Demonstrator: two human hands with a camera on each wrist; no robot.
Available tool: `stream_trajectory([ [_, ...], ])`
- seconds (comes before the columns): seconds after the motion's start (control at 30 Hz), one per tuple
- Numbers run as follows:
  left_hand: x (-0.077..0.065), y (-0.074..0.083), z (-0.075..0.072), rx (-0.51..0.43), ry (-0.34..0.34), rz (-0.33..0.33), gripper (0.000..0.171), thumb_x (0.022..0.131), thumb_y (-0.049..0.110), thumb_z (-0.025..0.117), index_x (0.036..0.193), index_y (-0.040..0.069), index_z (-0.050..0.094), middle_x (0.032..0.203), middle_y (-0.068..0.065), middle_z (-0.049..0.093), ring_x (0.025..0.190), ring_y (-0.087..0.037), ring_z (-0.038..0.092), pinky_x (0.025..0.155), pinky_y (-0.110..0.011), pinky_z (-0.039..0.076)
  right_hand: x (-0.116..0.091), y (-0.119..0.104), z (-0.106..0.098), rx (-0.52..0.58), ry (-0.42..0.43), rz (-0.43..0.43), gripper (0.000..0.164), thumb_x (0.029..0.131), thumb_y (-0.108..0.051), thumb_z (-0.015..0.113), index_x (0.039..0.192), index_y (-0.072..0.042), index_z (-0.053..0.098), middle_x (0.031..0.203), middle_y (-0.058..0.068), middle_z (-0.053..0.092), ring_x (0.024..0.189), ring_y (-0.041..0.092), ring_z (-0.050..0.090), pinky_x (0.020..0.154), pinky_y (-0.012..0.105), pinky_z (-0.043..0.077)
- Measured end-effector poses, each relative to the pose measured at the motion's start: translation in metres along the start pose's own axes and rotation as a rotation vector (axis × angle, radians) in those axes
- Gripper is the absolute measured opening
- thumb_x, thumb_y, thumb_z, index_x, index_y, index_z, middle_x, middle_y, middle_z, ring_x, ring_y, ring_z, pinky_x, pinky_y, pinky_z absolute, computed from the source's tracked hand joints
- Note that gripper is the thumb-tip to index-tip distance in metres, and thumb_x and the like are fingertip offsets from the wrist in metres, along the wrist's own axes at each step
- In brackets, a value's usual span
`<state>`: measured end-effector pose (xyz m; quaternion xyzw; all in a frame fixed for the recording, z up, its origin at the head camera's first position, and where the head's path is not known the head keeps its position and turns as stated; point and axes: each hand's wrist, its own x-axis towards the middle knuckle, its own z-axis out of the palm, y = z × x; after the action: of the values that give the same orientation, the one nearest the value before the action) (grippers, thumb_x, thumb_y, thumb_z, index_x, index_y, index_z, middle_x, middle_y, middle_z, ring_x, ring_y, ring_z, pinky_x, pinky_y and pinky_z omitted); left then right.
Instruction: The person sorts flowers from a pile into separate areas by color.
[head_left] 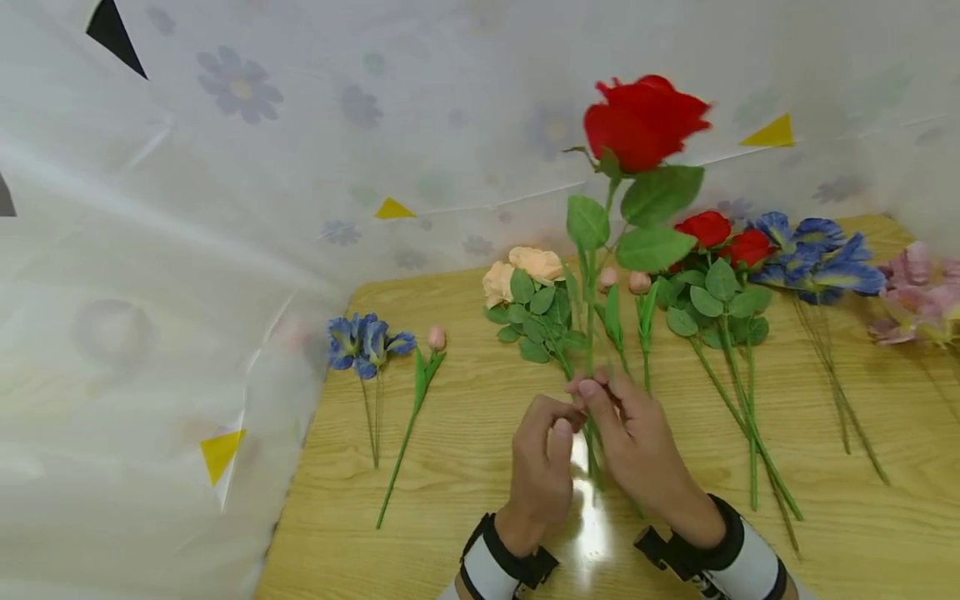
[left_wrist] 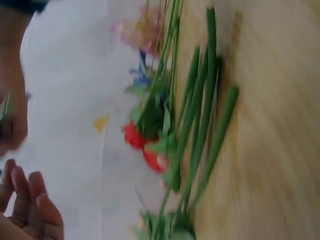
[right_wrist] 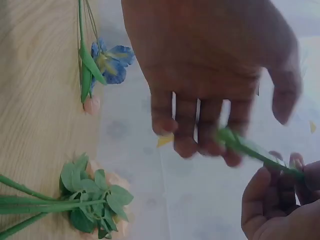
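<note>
My right hand pinches the stem of an artificial red rose, which stands upright with its bloom high above the table. In the right wrist view the lower stem slants from the right fingertips toward my left hand. The left fingers are loosely extended, with the stem end overlapping the fingertips in that view. Below the hands lie peach roses and two pink tulips, their green stems pointing toward me.
Farther right on the wooden table lie red roses, blue irises and pink flowers. At the left are blue irises and a pink tulip. A floral-patterned sheet hangs behind the table.
</note>
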<state>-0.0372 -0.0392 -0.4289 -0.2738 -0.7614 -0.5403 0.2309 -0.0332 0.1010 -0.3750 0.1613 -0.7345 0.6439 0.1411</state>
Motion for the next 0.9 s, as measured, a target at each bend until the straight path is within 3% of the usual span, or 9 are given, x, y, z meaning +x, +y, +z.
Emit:
stream_trajectory([
  [0.1,0.003,-0.012,-0.025,0.127,0.061,-0.127,0.024,0.105,0.015,0.039,0.106,0.004,0.061,0.098,-0.005,0.058,0.088,-0.016,0.056,0.075,-0.029,0.048,0.001,0.005,-0.010,-0.014,0.048,-0.037,0.023,0.103,0.001,0.040,0.109,-0.006,0.061,0.072,-0.001,0.054,0.060,0.011,0.050,0.055,0.021,0.042],
  [0.23,0.003,-0.029,-0.070,0.315,0.142,-0.420,0.022,0.102,0.021,0.051,0.113,0.004,0.061,0.105,-0.007,0.058,0.094,-0.020,0.056,0.077,-0.036,0.048,-0.001,0.015,-0.030,-0.104,0.136,-0.047,0.024,0.103,0.002,0.040,0.111,-0.001,0.062,0.063,-0.003,0.041,0.045,0.007,0.029,0.046,0.024,0.030],
  [0.3,-0.001,-0.039,-0.093,0.427,0.147,-0.579,0.027,0.101,0.024,0.054,0.118,0.004,0.059,0.110,-0.012,0.056,0.099,-0.026,0.055,0.079,-0.041,0.047,-0.002,0.021,-0.041,-0.161,0.185,-0.033,0.023,0.102,0.002,0.042,0.110,0.000,0.064,0.066,-0.004,0.042,0.045,0.007,0.027,0.046,0.025,0.028],
  [0.43,-0.018,-0.053,-0.135,0.707,0.036,-0.861,0.041,0.098,0.029,0.058,0.126,-0.002,0.053,0.119,-0.028,0.050,0.106,-0.046,0.050,0.082,-0.055,0.044,-0.004,0.028,-0.065,-0.232,0.236,-0.001,0.021,0.102,-0.001,0.045,0.108,0.000,0.065,0.069,-0.002,0.046,0.046,0.007,0.028,0.047,0.025,0.027],
  [0.5,-0.028,-0.058,-0.150,0.825,-0.050,-0.944,0.048,0.096,0.030,0.060,0.127,-0.006,0.050,0.119,-0.034,0.048,0.105,-0.052,0.048,0.080,-0.061,0.043,-0.005,0.030,-0.077,-0.266,0.247,0.017,0.021,0.103,-0.004,0.045,0.108,0.000,0.065,0.070,-0.001,0.048,0.046,0.007,0.030,0.047,0.025,0.028],
  [0.6,-0.040,-0.062,-0.163,0.888,-0.120,-1.005,0.049,0.094,0.027,0.063,0.123,-0.010,0.050,0.113,-0.039,0.046,0.100,-0.056,0.047,0.075,-0.063,0.043,-0.008,0.033,-0.094,-0.310,0.257,0.068,0.022,0.104,-0.008,0.044,0.110,-0.001,0.064,0.065,-0.001,0.043,0.041,0.008,0.028,0.045,0.027,0.027],
  [0.9,-0.043,-0.074,-0.165,0.904,-0.152,-0.995,0.016,0.092,0.013,0.063,0.097,-0.002,0.059,0.092,-0.026,0.055,0.085,-0.047,0.053,0.064,-0.054,0.045,-0.018,0.044,-0.128,-0.385,0.318,0.189,0.025,0.105,-0.016,0.042,0.111,-0.002,0.062,0.063,0.002,0.043,0.043,0.011,0.030,0.045,0.029,0.026],
])
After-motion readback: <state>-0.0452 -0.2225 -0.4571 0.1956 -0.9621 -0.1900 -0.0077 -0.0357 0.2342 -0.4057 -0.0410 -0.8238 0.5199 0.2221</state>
